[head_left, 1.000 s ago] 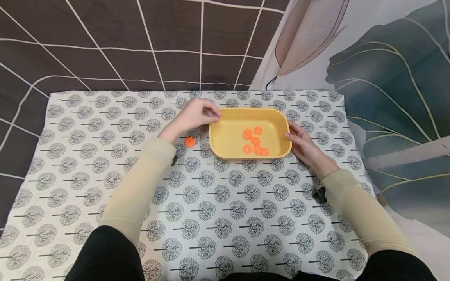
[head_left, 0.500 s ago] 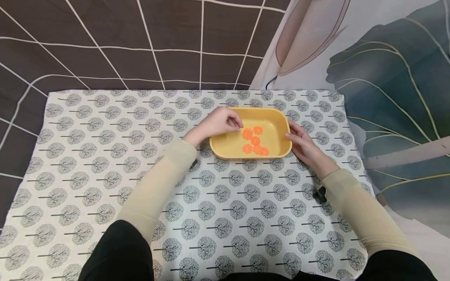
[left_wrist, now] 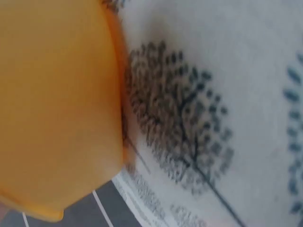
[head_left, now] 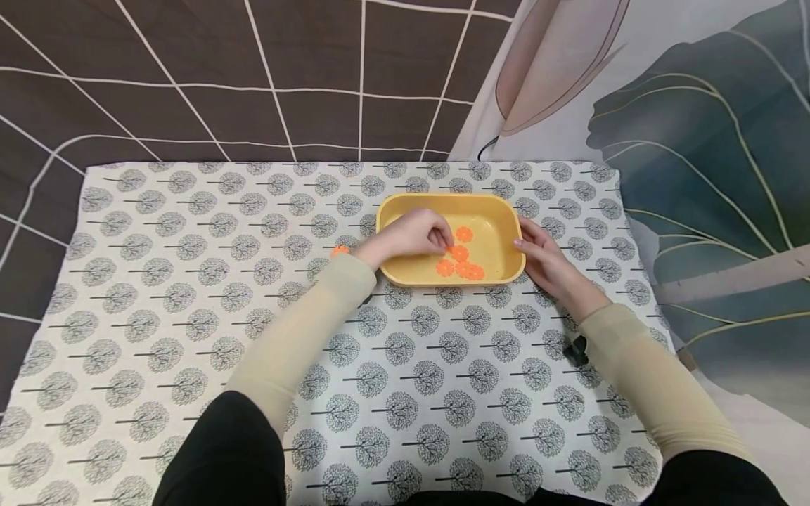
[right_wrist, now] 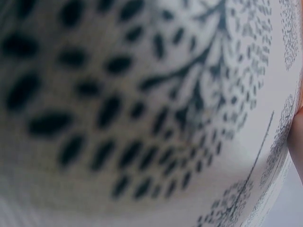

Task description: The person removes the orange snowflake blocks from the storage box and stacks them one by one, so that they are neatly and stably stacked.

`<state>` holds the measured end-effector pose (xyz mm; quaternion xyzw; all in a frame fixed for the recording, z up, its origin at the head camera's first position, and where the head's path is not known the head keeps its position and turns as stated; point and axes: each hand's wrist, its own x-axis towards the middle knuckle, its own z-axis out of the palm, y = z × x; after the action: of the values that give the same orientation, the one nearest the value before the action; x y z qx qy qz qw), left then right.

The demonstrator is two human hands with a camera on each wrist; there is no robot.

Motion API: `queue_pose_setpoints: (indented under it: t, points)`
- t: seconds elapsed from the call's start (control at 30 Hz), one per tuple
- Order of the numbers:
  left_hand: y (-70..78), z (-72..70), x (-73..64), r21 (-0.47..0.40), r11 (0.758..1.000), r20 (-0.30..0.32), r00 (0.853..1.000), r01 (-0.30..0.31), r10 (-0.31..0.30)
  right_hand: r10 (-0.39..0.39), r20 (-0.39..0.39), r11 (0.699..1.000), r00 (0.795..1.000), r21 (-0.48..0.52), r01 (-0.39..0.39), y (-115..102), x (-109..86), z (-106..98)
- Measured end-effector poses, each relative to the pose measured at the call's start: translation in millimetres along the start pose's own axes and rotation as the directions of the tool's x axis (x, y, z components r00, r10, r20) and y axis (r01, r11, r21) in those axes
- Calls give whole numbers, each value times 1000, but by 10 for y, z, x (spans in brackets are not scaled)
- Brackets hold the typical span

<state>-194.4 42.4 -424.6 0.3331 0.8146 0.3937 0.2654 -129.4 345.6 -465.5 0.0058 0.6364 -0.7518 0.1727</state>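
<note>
At the centre of the head view, the yellow container (head_left: 490, 235) is gripped at its right end by the right hand (head_left: 549, 265). Inside it, the left hand (head_left: 419, 234) is held with fingers curled at the orange flower-shaped pieces (head_left: 459, 254); whether one is pinched cannot be told. Left of centre, another orange piece (head_left: 339, 249) is partly covered by the left sleeve (head_left: 304, 330).

Cloth-covered table (head_left: 418, 379), wht w/ blk tree print. Directly on it: yellow tub (head_left: 496, 242), under L hand (head_left: 418, 233) & held by R hand (head_left: 549, 261); 1 orange pc (head_left: 339, 249) beside L sleeve (head_left: 306, 323), partly hid.
</note>
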Motion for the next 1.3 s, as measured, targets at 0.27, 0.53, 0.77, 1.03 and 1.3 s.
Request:
queue_pose_setpoints:
  t: [0.27, 0.53, 0.77, 1.03, 1.3]
  points:
    - [-24, 117, 8, 34, 999, 36, 999, -11, 10, 2, -2, 1000, 1000, 8, -2, -18, -5, 8]
    - [-13, 182, 21, 115, 993, 67, 998, -7, -1, 7, -5, 1000, 1000, 5, -7, -38, -7, 20]
    - [-13, 203, 44, 192, 981, 87, 996, -20, 3, 4, -7, 1000, 1000, 7, -4, -38, -6, 25]
    - [-24, 213, 52, 214, 976, 84, 996, -29, 12, 8, -9, 1000, 1000, 11, -8, -23, -12, 19]
    - [-11, 191, 22, 171, 985, 72, 997, -23, 11, 19, -19, 1000, 1000, -7, -19, -23, -16, 20]
